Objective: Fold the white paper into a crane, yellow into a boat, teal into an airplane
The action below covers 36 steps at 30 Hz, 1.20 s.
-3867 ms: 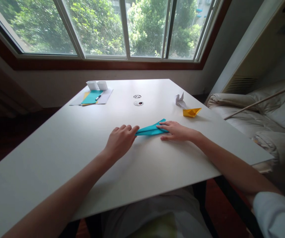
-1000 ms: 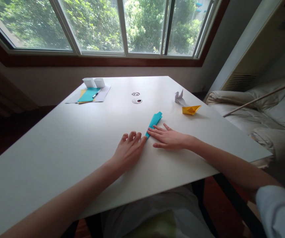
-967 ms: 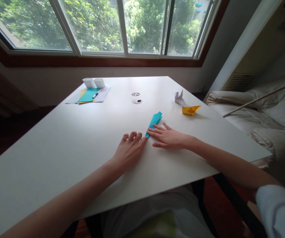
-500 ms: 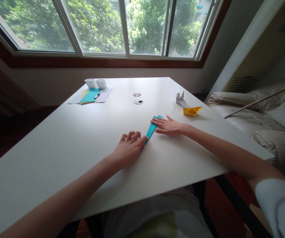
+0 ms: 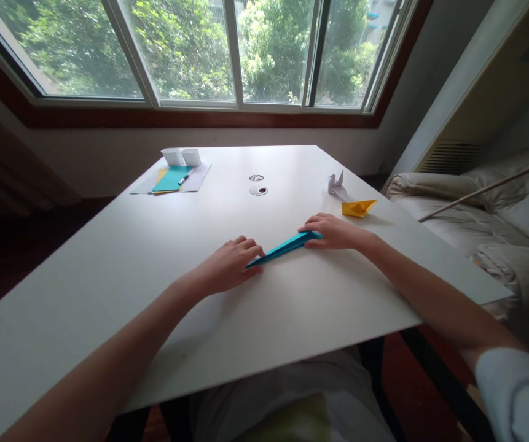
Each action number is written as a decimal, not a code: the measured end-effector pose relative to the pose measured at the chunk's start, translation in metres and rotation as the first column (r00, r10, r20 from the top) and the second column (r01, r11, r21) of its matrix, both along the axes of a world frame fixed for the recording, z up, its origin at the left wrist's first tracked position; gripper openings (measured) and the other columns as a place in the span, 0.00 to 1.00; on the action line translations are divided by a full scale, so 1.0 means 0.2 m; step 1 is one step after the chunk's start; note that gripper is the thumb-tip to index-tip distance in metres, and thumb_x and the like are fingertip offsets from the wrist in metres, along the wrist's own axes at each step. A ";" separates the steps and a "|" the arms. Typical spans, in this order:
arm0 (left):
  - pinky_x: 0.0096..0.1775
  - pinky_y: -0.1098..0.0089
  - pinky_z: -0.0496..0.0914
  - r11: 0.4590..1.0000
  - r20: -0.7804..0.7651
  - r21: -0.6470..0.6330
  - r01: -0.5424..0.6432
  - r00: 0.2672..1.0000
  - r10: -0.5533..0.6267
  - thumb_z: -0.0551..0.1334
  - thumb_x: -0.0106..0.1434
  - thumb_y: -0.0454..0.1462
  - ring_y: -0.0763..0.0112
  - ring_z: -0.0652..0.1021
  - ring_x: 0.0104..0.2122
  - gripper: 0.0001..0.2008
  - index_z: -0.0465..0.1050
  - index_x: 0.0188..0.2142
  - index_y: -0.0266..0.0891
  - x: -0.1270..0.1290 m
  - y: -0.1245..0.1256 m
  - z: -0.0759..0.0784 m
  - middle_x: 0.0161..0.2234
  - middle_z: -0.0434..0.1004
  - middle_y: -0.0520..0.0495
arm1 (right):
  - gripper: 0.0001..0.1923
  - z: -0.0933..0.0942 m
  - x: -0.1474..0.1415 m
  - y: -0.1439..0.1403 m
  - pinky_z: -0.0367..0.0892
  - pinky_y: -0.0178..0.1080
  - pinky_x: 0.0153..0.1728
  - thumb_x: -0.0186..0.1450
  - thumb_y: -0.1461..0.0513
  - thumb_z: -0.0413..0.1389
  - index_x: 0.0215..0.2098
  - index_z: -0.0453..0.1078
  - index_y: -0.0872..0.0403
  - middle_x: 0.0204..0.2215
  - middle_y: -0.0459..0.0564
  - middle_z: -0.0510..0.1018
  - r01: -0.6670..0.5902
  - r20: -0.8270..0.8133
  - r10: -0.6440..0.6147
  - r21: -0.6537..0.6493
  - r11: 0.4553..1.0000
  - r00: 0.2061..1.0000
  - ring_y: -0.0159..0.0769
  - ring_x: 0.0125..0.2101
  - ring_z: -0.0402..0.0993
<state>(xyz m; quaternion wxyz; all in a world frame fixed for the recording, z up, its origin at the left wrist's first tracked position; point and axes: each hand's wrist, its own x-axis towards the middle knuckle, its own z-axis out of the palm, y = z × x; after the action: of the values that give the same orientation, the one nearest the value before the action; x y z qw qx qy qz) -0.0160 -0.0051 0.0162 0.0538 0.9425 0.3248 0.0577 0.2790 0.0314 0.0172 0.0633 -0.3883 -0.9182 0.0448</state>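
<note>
A narrow folded strip of teal paper lies on the white table, running from lower left to upper right. My left hand grips its near, pointed end with the fingers curled onto it. My right hand pinches the far, wider end between thumb and fingers. Both hands rest low on the tabletop.
A yellow paper boat and a white paper crane sit just beyond my right hand. At the far left lie sheets of paper with a pen and two small white boxes. A cable hole is mid-table. A sofa stands to the right.
The teal paper has turned from pointing away to lying more crosswise. My right hand slid outward to its far end and closed on it; my left hand stayed on the near tip.
</note>
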 end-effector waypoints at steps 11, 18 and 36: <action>0.36 0.70 0.66 0.997 0.085 -0.060 -0.041 0.995 0.046 0.49 0.64 0.34 0.67 0.72 0.37 0.13 0.68 0.44 0.43 -0.05 0.06 -0.01 0.39 0.71 0.46 | 0.20 0.06 -0.03 -0.08 0.58 0.48 0.50 0.60 0.56 0.55 0.50 0.66 0.49 0.54 0.54 0.65 -0.030 -0.131 0.058 0.207 0.978 0.990 0.45 0.53 0.59; 0.36 0.70 0.66 0.999 0.081 0.000 -0.038 0.996 0.038 0.52 0.62 0.34 0.68 0.72 0.35 0.11 0.72 0.40 0.41 -0.06 0.09 -0.03 0.37 0.70 0.45 | 0.11 0.07 -0.06 -0.08 0.60 0.41 0.43 0.62 0.59 0.52 0.43 0.67 0.53 0.37 0.50 0.76 -0.003 -0.016 0.003 0.025 1.000 1.000 0.36 0.35 0.71; 0.29 0.73 0.63 0.993 0.089 -0.062 -0.101 0.990 0.106 0.53 0.57 0.32 0.72 0.71 0.26 0.08 0.71 0.29 0.38 0.05 0.04 -0.01 0.28 0.72 0.48 | 0.08 0.07 -0.29 -0.16 0.56 0.35 0.28 0.65 0.60 0.48 0.35 0.68 0.53 0.34 0.51 0.76 0.042 0.206 -0.059 0.084 0.996 0.977 0.37 0.33 0.72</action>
<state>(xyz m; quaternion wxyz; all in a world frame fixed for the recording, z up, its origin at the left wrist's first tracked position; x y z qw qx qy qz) -0.0068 0.0035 0.0146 0.0928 0.9188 0.3718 0.0946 0.2208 -0.0015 0.0308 -0.0169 -0.4113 -0.9107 -0.0343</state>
